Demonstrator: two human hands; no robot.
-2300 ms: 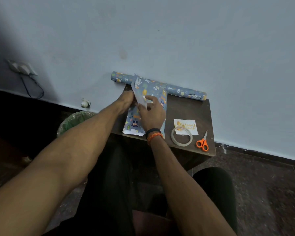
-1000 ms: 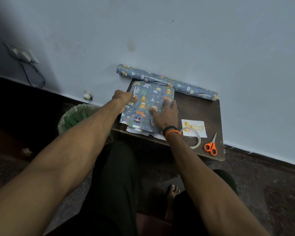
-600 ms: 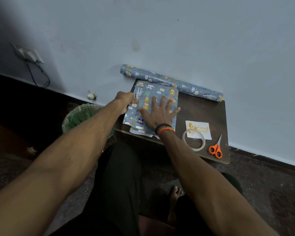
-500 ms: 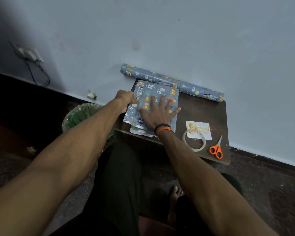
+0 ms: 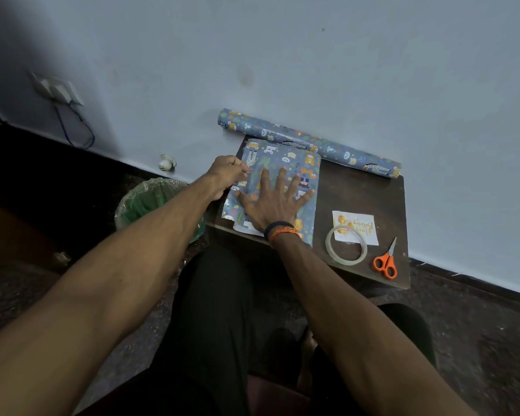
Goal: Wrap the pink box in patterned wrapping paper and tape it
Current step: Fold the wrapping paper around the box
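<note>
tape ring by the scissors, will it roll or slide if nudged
The tape ring lies flat on the table, partly over a card, so it probably slides rather than rolls. It looks thin and hollow, so likely light and easily knocked off the near edge.

A plain room in a home. A small dark tabletop (image 5: 357, 190) stands against a bare pale-blue wall (image 5: 312, 55) with a dark skirting (image 5: 478, 283) at its foot. The floor (image 5: 478, 340) is dark speckled stone. A wall socket (image 5: 57, 90) with a plugged-in cable (image 5: 75, 130) sits low on the wall at left. Beside the tabletop stands a bin (image 5: 150, 205) lined with a green bag. A seated person's dark-trousered legs (image 5: 216, 310) and a bare foot (image 5: 308, 340) show below. Household craft items lie on the tabletop: a paper roll (image 5: 309, 142), a tape ring (image 5: 345, 244), orange scissors (image 5: 386, 262) and a greeting card (image 5: 357, 223).
</note>
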